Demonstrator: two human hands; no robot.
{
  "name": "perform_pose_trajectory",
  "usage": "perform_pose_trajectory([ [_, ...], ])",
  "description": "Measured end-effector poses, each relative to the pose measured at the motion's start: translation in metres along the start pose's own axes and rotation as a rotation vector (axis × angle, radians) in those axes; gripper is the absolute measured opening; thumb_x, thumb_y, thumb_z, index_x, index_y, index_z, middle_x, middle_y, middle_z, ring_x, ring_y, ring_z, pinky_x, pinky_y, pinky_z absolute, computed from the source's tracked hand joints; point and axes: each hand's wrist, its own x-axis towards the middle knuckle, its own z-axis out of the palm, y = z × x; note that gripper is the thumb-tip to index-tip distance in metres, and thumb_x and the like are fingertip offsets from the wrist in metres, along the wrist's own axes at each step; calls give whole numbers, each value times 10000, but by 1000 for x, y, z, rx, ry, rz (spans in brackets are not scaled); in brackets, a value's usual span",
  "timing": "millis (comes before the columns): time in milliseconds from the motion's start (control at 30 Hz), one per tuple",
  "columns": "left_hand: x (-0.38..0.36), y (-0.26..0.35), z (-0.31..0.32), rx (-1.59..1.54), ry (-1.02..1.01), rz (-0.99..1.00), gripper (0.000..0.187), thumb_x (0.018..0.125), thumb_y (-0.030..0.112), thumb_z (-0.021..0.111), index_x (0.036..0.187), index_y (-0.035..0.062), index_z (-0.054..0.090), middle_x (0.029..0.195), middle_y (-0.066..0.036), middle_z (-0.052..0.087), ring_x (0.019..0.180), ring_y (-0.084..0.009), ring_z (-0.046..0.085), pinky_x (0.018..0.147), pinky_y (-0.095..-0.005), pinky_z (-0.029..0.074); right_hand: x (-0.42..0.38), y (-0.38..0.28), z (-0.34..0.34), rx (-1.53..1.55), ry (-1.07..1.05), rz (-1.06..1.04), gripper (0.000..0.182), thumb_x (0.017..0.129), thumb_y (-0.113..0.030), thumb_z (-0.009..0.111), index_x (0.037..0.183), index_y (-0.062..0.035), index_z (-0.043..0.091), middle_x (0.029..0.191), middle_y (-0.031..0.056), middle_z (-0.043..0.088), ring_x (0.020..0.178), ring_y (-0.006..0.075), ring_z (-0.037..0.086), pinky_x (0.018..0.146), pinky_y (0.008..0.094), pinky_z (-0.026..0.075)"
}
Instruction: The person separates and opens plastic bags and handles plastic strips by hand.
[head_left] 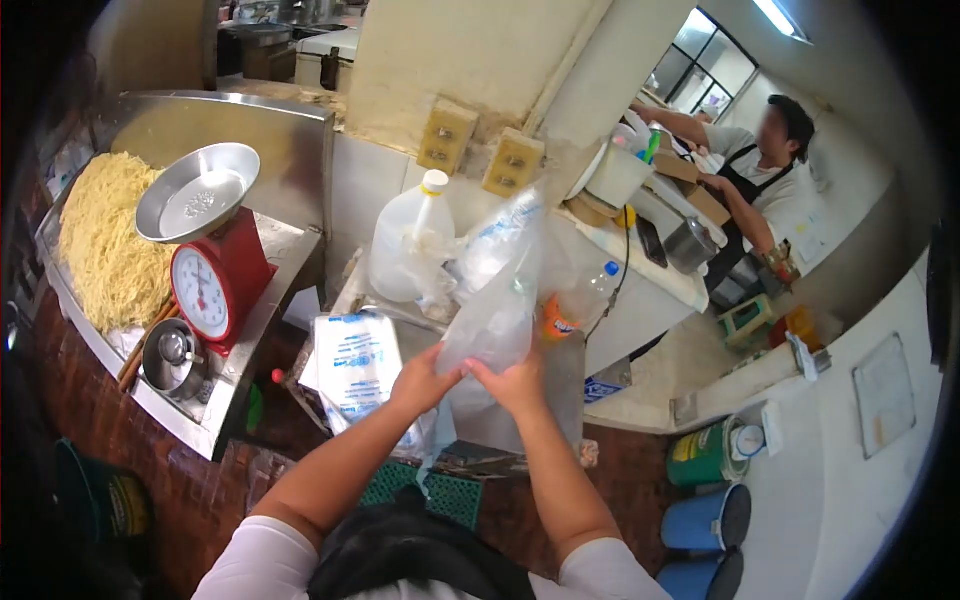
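Both my hands hold a clear plastic bag [492, 318] over the small table. My left hand [428, 378] grips its lower left side, and my right hand [512, 382] grips the lower right, thumbs close together. Behind the bag lies another plastic packet [505, 235] with blue print. A translucent jug [402, 245] with a white cap stands to the left of it. Near my left forearm lies a stack of white packs with blue lettering [355, 360]. An orange-labelled bottle [570, 308] with a blue cap is right of the bag.
A red dial scale [215, 285] with a metal pan stands at left, beside heaped yellow noodles [115, 240]. Small metal bowls [172, 355] sit before it. A co-worker [765, 180] in a dark apron works at the right counter. Lidded buckets [705, 515] line the right wall.
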Motion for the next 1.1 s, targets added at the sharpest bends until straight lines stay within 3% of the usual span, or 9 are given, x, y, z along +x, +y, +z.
perform_pose_trajectory([
  [200, -33, -9, -14, -32, 65, -15, 683, 786, 388, 762, 1310, 21, 523, 1175, -198, 647, 1079, -284, 635, 902, -360, 483, -15, -32, -23, -194, 178, -66, 1074, 669, -395, 828, 1462, 0, 221, 1447, 251, 353, 1267, 414, 438, 1077, 492, 326],
  [300, -66, 27, -43, -305, -4, 47, 607, 839, 236, 737, 1309, -52, 482, 1093, -192, 668, 1047, -207, 622, 890, -321, 482, -30, -62, -47, 88, 471, -36, 755, 801, -316, 739, 1372, 33, 390, 1359, 185, 486, 1278, 317, 433, 1068, 422, 328],
  [400, -73, 45, -58, -573, -83, 86, 524, 868, 234, 702, 1281, -26, 512, 1074, -153, 678, 983, -158, 620, 846, -289, 484, -65, -83, -58, 297, 325, 112, 557, 909, -259, 623, 1339, 40, 433, 1329, 156, 515, 1231, 251, 475, 1030, 385, 363],
  [533, -88, 93, -85, -813, -111, -102, 433, 916, 298, 584, 1252, 29, 539, 1059, -98, 684, 686, -62, 533, 562, -198, 398, -84, -143, -57, 571, -356, 359, 441, 878, -151, 681, 1246, 30, 520, 1166, 121, 621, 1059, 178, 588, 932, 316, 450],
  [633, -107, 122, -109, -876, -177, -153, 405, 916, 253, 547, 1259, 40, 530, 1079, -94, 677, 611, -53, 474, 516, -205, 364, -83, -176, -36, 551, -400, 241, 452, 865, -137, 702, 1240, 37, 520, 1152, 105, 628, 1056, 156, 587, 942, 319, 447],
  [733, -109, 113, -124, -979, -274, -93, 393, 918, 219, 518, 1272, 48, 517, 1124, -94, 660, 601, -74, 473, 538, -221, 383, -88, -180, -30, 818, -459, 420, 425, 893, -81, 658, 1272, 34, 504, 1190, 84, 607, 1083, 149, 574, 972, 315, 431],
  [933, -121, 101, -149, -1187, -429, -107, 422, 865, -8, 572, 1276, 59, 503, 1204, -111, 621, 771, -158, 634, 657, -303, 521, -87, -187, -38, 947, -405, 563, 422, 928, -108, 625, 1294, 43, 479, 1224, 102, 591, 1133, 166, 544, 984, 328, 421],
  [1067, -127, 92, -147, -1171, -280, -118, 419, 866, -32, 576, 1270, 54, 506, 1240, -124, 599, 879, -196, 668, 702, -327, 558, -86, -206, -44, 76, 93, -167, 400, 867, -132, 686, 1223, 11, 572, 1127, 137, 618, 1047, 224, 578, 934, 345, 437],
  [1100, -129, 92, -145, -1174, -244, -115, 417, 867, -34, 575, 1269, 53, 505, 1240, -124, 598, 897, -202, 669, 709, -332, 560, -85, -213, -48, 181, 7, -145, 346, 830, -149, 720, 1126, -1, 621, 1059, 142, 625, 973, 214, 593, 869, 330, 454],
])
